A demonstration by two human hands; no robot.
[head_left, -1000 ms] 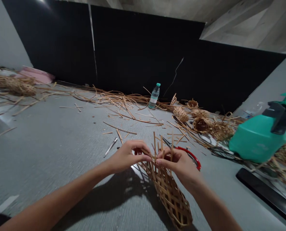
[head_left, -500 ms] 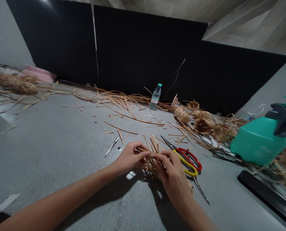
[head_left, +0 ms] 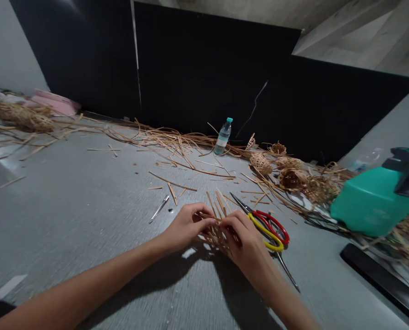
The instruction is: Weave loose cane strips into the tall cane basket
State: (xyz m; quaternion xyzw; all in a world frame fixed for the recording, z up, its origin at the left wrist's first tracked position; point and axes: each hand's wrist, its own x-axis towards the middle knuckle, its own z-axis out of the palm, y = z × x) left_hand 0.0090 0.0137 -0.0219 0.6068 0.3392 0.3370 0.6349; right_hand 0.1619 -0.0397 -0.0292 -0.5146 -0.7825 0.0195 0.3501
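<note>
Left of red-and-yellow-handled metal scissors (head_left: 268,229): left hand (head_left: 190,223) and right hand (head_left: 244,233) pinching open-weave tan strip basket (head_left: 215,236), mostly hidden by right hand. Silver pen (head_left: 159,209) farther left of scissors; teal-capped clear plastic bottle (head_left: 223,136) beyond.

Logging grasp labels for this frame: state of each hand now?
Left hand: closed, pinching the woven piece at its strip ends.
Right hand: closed, fingers on the same piece.
</note>
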